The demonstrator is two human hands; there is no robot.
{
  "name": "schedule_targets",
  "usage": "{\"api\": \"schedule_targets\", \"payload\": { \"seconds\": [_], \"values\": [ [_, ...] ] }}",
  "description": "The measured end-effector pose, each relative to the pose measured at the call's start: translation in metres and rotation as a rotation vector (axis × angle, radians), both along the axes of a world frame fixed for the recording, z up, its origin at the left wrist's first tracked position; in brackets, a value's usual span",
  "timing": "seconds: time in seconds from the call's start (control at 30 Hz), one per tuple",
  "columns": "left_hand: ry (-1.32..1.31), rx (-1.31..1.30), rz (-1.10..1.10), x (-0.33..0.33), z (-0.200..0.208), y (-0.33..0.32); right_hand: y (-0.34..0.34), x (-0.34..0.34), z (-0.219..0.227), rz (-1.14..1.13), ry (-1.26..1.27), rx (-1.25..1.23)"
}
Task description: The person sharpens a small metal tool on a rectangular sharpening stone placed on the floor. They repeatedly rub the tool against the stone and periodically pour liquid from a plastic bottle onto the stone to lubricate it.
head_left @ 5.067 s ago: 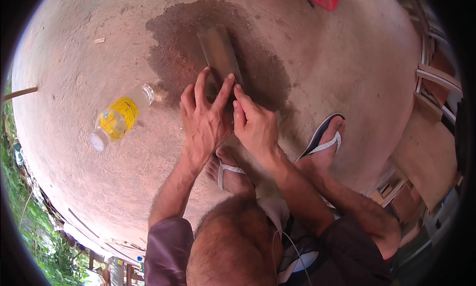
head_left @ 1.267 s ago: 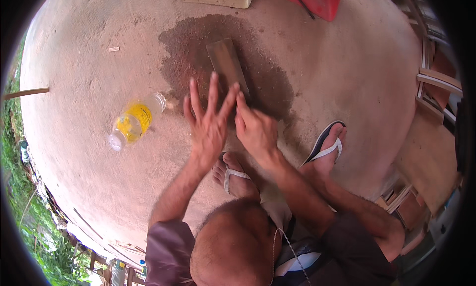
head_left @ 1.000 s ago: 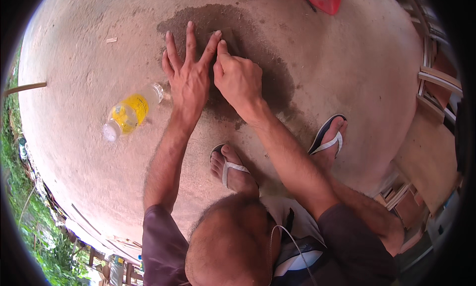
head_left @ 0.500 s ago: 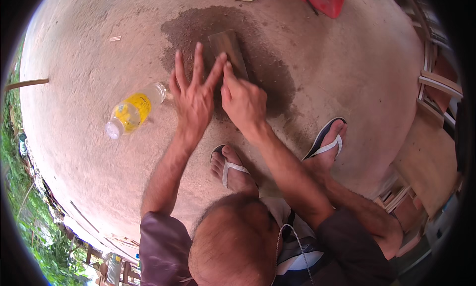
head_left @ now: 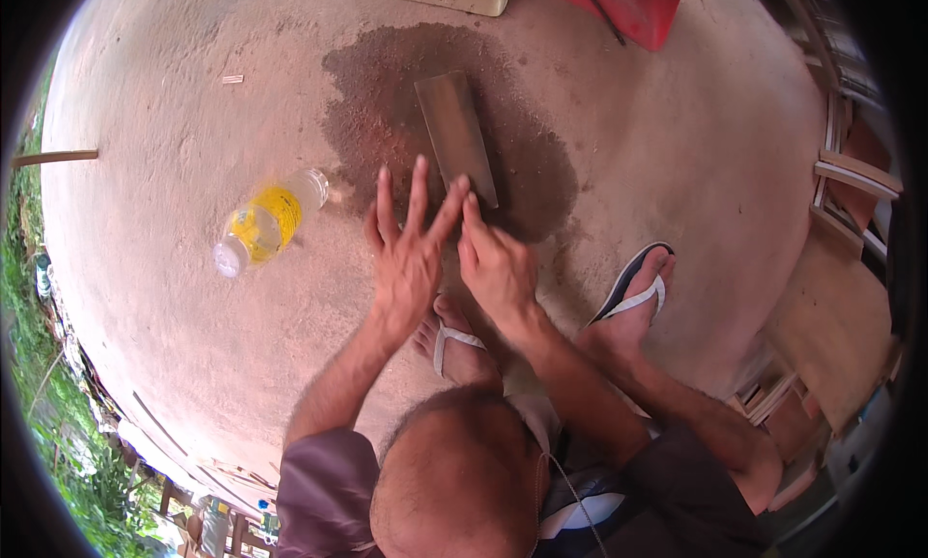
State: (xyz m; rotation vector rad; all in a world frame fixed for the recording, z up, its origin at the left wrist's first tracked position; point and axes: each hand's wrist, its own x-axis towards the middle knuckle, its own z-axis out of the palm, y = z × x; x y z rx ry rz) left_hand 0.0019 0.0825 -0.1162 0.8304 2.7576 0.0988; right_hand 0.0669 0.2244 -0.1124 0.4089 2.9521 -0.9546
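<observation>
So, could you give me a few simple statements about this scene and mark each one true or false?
1. The left hand and right hand meet at the near end of the flat block. True.
2. The left hand is clenched in a fist. False: several fingers are spread.
3. The block lies on a dark patch of floor. True.
4. The footwear is closed boots. False: flip-flops with white straps.
5. A clear bottle is left of the hands. True.

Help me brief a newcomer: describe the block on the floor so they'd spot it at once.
Find the dark patch on the pale floor. Within it, by the left hand and right hand, lies the block. It is long, flat and brown, unlike the clear bottle with a yellow label.
</observation>
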Motion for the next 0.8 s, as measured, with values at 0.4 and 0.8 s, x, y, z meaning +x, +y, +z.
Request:
{"api": "schedule_targets", "payload": {
  "seconds": [0.4, 0.8],
  "values": [
    [0.010, 0.115, 0.020, -0.021, 0.003, 0.009, 0.003, -0.026, -0.003, -0.036, -0.006, 0.017],
    [0.069, 0.033, -0.065, -0.042, 0.000, 0.024, 0.028, -0.045, 0.003, -0.029, -0.020, 0.027]
  ]
}}
